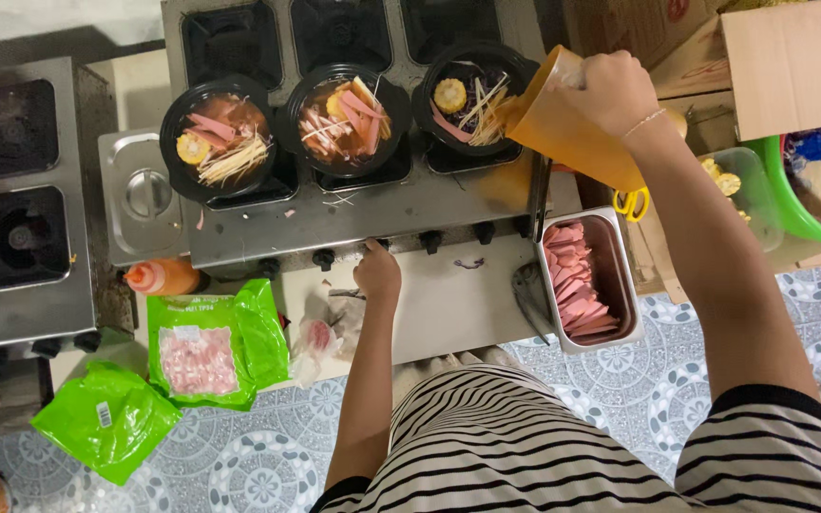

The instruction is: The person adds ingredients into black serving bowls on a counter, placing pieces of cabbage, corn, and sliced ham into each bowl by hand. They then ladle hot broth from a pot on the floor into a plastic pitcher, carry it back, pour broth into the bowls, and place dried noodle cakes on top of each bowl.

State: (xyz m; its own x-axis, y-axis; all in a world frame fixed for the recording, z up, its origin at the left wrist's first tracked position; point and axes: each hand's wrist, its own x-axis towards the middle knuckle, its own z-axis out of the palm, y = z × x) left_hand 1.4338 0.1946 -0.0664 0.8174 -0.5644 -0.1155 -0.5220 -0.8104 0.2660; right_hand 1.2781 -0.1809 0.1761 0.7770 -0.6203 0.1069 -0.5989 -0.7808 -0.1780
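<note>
My right hand grips an orange plastic jug tilted toward the right-hand black bowl, which holds corn, pink meat strips and pale noodles. My left hand pinches a black knob on the front of the steel multi-burner stove. Two more black bowls, the middle bowl and the left bowl, sit on burners with similar fillings in brown broth.
A steel tray of pink meat slices hangs at the stove's right. Green meat packets, an orange sauce bottle, a lidded steel container, a second stove, yellow scissors, cardboard boxes and a green tub surround it.
</note>
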